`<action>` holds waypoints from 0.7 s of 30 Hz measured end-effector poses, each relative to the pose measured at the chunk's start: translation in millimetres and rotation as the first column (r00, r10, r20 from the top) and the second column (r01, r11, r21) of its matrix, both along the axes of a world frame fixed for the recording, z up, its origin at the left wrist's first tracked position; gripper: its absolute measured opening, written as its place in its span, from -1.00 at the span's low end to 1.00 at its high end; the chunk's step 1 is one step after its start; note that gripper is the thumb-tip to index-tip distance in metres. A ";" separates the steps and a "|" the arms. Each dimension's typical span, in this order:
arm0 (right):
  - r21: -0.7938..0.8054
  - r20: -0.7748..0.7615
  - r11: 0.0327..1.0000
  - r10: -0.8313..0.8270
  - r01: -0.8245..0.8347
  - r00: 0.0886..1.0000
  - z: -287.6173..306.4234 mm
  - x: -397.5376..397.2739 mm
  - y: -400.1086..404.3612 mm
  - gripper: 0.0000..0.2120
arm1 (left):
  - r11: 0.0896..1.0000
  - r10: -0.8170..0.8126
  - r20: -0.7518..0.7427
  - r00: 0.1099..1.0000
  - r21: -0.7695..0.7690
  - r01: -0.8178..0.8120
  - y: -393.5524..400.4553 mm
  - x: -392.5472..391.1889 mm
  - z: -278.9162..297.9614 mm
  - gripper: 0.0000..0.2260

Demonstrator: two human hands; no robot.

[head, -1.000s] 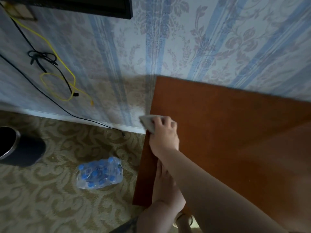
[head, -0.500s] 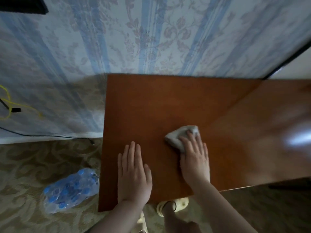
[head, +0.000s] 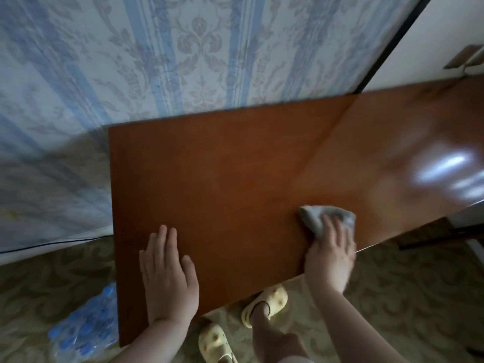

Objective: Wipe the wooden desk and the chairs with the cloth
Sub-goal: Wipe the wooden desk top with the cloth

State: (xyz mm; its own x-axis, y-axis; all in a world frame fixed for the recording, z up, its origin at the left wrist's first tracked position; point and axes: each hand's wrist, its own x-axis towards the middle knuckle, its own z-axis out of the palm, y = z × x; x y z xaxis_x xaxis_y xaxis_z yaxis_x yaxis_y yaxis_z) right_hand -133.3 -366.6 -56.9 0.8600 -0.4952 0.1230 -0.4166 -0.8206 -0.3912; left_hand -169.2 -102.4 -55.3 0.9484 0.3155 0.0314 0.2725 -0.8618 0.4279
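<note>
**Desk Being Wiped, Chairs Not Yet Seen**

The wooden desk [head: 235,179] is being wiped. A small grey cloth [head: 318,218] is pressed flat on the desk top, near the front edge, at about 4 o'clock from the middle of the desk. It is held down by the right hand [head: 331,254], whose fingers are laid fairly straight over the cloth, not curled round it. The left hand [head: 167,276] is laid flat on the desk at about 7 o'clock, with the fingers straight and close together, and nothing is held in it.

A shiny patch is seen on the desk at 3 o'clock, but it cannot be told which parts are already clean. No chair is shown, so the chairs are judged to be left to do.

Yellow clogs [head: 264,301] and a pack of water bottles [head: 83,328] are seen on the patterned carpet [head: 408,297].
</note>
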 end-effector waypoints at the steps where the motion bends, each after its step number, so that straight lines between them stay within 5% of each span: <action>1: 0.004 -0.019 0.995 -0.096 0.096 0.995 0.5 -10.0 -2.7 -0.53 | 0.999 -0.015 -0.029 0.999 0.029 0.016 -0.7 0.5 -0.4 -0.49; 5: -0.037 -0.069 0.999 0.019 -0.022 0.997 0.4 -9.6 59.2 -0.51 | 0.998 -0.049 -0.077 0.996 0.029 0.052 -3.3 2.3 -1.5 -0.51; 8: 0.021 -0.147 0.893 0.447 -0.449 0.883 13.8 5.7 120.6 -0.49 | 0.948 0.080 0.040 0.996 -0.312 -0.064 3.1 5.6 10.9 -0.60; 9: 0.036 -0.176 0.779 0.621 -0.626 0.763 15.7 0.0 139.1 -0.48 | 0.891 0.146 0.067 0.987 -0.442 -0.102 10.6 6.9 16.5 -0.61; 11: -0.027 -0.208 0.403 0.893 -0.915 0.400 14.1 -28.6 159.0 -0.45 | 0.803 0.193 0.063 0.979 -0.584 -0.120 30.0 10.2 26.3 -0.62; 13: -0.034 -0.212 0.019 0.977 -0.999 0.026 11.5 -30.7 137.1 -0.46 | 0.779 0.089 0.018 0.996 -0.624 -0.058 48.5 14.5 30.8 -0.62; 14: -0.048 -0.211 -0.048 0.977 -0.998 -0.037 6.1 -19.5 119.3 -0.46 | 0.775 0.008 -0.018 1.000 -0.631 -0.017 55.0 14.9 31.8 -0.61; 15: -0.064 -0.187 0.035 0.981 -0.997 0.046 3.3 -5.8 103.9 -0.46 | 0.773 -0.064 -0.052 0.997 -0.635 0.017 59.4 14.8 32.1 -0.60; 16: -0.066 -0.126 0.262 0.955 -0.963 0.269 1.8 8.0 94.9 -0.48 | 0.769 -0.098 -0.072 0.993 -0.639 0.029 62.3 14.6 32.2 -0.60; 18: -0.018 -0.068 0.767 0.639 -0.641 0.766 12.7 20.1 113.0 -0.50 | 0.755 -0.069 -0.080 0.994 -0.656 0.000 61.5 15.3 34.9 -0.60; 19: 0.017 -0.090 0.854 0.519 -0.520 0.850 18.1 15.2 141.3 -0.48 | 0.749 -0.033 -0.077 0.996 -0.662 -0.026 59.2 16.6 36.9 -0.60; 21: 0.077 -0.141 0.755 0.655 -0.652 0.742 25.0 -15.3 196.3 -0.48 | 0.767 0.027 -0.090 0.996 -0.637 -0.079 55.0 22.2 40.8 -0.59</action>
